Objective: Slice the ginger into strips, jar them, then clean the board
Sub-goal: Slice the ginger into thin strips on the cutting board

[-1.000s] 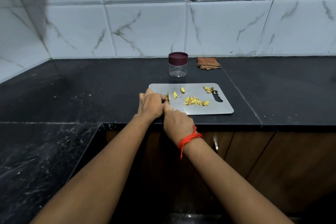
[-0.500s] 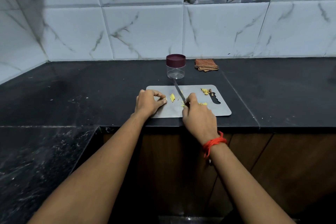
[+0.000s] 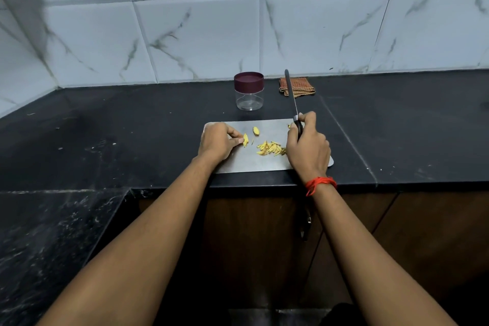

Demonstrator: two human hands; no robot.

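Note:
A steel cutting board (image 3: 254, 164) lies on the black counter's front edge. My left hand (image 3: 218, 141) rests on its left part, fingertips pinching a small stack of ginger slices (image 3: 245, 139). A whole ginger slice (image 3: 255, 131) lies just behind. A pile of yellow ginger strips (image 3: 270, 148) sits mid-board. My right hand (image 3: 308, 147) grips the knife (image 3: 292, 98) by its dark handle over the board's right part, the blade raised and pointing away toward the wall. A clear jar with a maroon lid (image 3: 249, 90) stands closed behind the board.
A folded brown checked cloth (image 3: 301, 86) lies by the tiled wall, behind the knife blade. The black counter (image 3: 132, 124) stretches left and right of the board. A lower dark marble ledge (image 3: 39, 246) sits at the near left; wooden cabinet doors are below.
My right hand has moved rightward off the ginger and lifted the knife, blade now pointing up and away. The left hand stayed at the sliced stack. The strip pile is uncovered.

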